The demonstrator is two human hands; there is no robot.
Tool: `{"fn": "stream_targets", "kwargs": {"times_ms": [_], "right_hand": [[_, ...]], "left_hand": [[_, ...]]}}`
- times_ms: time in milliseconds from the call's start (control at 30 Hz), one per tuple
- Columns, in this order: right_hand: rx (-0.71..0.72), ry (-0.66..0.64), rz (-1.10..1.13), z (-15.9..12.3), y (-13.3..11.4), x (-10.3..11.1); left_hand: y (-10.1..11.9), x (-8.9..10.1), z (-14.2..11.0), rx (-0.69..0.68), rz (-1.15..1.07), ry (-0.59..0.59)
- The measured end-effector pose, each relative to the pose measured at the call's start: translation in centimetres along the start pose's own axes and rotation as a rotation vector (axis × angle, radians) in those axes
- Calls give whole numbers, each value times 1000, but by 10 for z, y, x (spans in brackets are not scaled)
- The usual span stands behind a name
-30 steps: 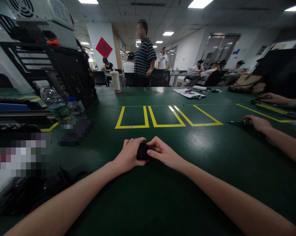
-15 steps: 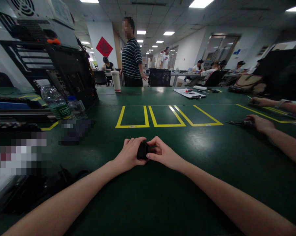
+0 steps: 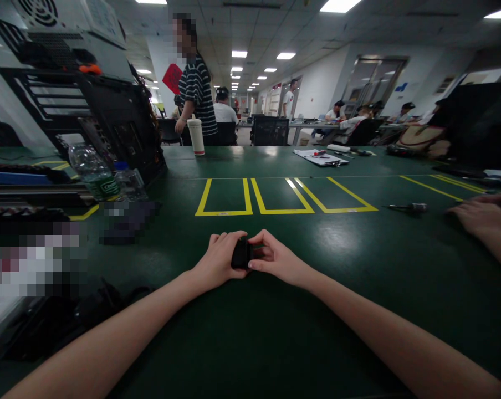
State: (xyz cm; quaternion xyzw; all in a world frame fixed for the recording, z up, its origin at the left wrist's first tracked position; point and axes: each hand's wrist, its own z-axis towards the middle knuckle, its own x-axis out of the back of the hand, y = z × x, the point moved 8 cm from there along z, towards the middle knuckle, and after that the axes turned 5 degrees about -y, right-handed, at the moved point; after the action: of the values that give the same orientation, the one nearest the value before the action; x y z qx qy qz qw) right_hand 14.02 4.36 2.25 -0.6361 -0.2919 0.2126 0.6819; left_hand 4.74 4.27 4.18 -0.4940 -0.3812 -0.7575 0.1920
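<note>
A small black box-shaped object (image 3: 241,255) is between my two hands, low over the dark green table (image 3: 250,332). My left hand (image 3: 220,256) closes round its left side, thumb below and fingers above. From the right, my right hand (image 3: 275,259) pinches its edge between thumb and fingers. The object's kind is not clear, as my fingers cover part of it. Beyond my hands, yellow tape outlines (image 3: 284,211) mark the tabletop.
A screwdriver-like tool (image 3: 412,208) lies at right, near a co-worker's hand (image 3: 485,216). Plastic bottles (image 3: 95,166) and a black computer case (image 3: 121,122) stand at left. Farther back are a white cup (image 3: 196,136) and a clipboard (image 3: 320,158). A person in stripes (image 3: 198,94) stands beyond the table.
My hands and the black object have hardly moved. At right, the co-worker's hand has let go of the screwdriver-like tool and drawn back. The person in stripes has moved left.
</note>
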Motion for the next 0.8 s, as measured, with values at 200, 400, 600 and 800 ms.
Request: {"fn": "stream_targets", "kwargs": {"times_ms": [200, 400, 600, 800], "right_hand": [[8, 29, -10, 0, 0, 0], [10, 71, -26, 3, 4, 3], [23, -12, 16, 2, 1, -1], [10, -11, 17, 0, 0, -2]], "left_hand": [[1, 0, 0, 3, -13, -15], [2, 1, 0, 2, -21, -11], [0, 0, 0, 8, 8, -14], [0, 0, 0, 10, -2, -12]]}}
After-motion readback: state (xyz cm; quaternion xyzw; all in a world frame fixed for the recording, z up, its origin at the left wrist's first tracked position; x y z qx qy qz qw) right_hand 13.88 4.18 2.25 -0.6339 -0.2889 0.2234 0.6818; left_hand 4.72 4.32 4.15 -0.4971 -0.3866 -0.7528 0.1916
